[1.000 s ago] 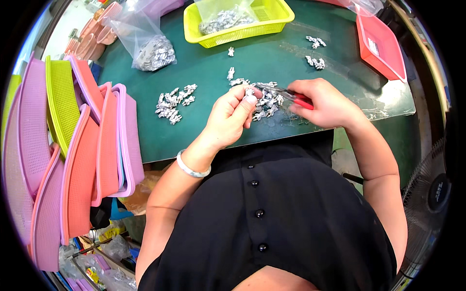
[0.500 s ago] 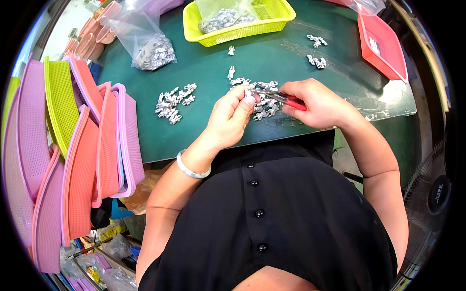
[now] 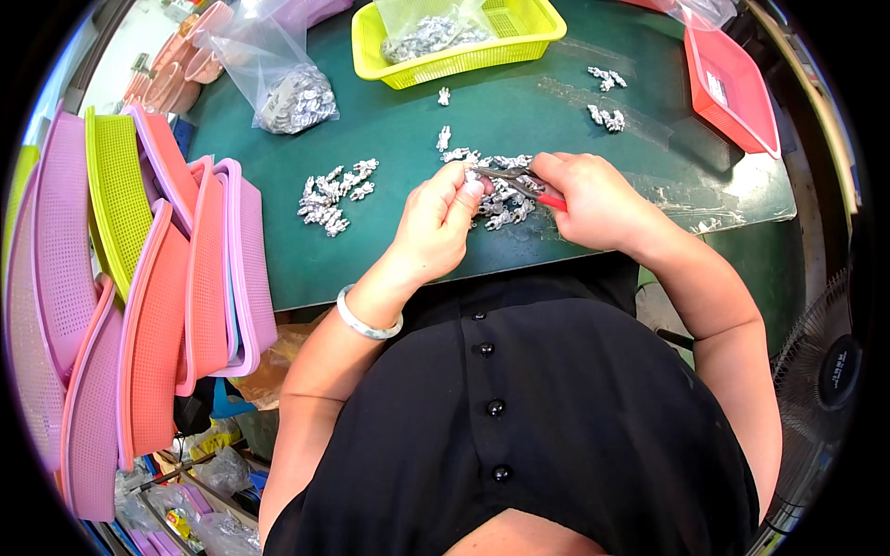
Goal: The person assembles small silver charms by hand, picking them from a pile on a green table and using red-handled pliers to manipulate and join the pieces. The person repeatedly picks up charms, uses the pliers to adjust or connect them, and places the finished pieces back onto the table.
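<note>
Your left hand [image 3: 434, 227] pinches a small silver piece [image 3: 471, 175] between the thumb and the pointing finger, and most of that piece is hidden. Your right hand [image 3: 593, 199] has its fingers curled around the red handles of the pliers [image 3: 533, 190]. The tips of the pliers reach the small silver piece, but they are too tiny to tell if they bite it. A pile of silver pieces [image 3: 505, 215] lies on the green table [image 3: 389, 250], just under and behind the pliers. Count the clock from that pile, with 12 straight ahead of you. At 9 o'clock there is another heap [image 3: 324, 196]. Two loose pieces [image 3: 443, 139] sit near 11, well apart from each other. Two little bunches [image 3: 607, 119] lie between 1 and 2. A yellow-green basket [image 3: 459, 71] is close to 12, with a clear bag of silver bits inside. Another clear bag [image 3: 298, 100] is at 10, and a pinkish-red tray [image 3: 732, 102] is at 2. Colored baskets [image 3: 153, 324] lean together between 8 and 9. A fan [image 3: 839, 371] stands at 4. You wear a pale bracelet [image 3: 369, 320] on your left wrist.
</note>
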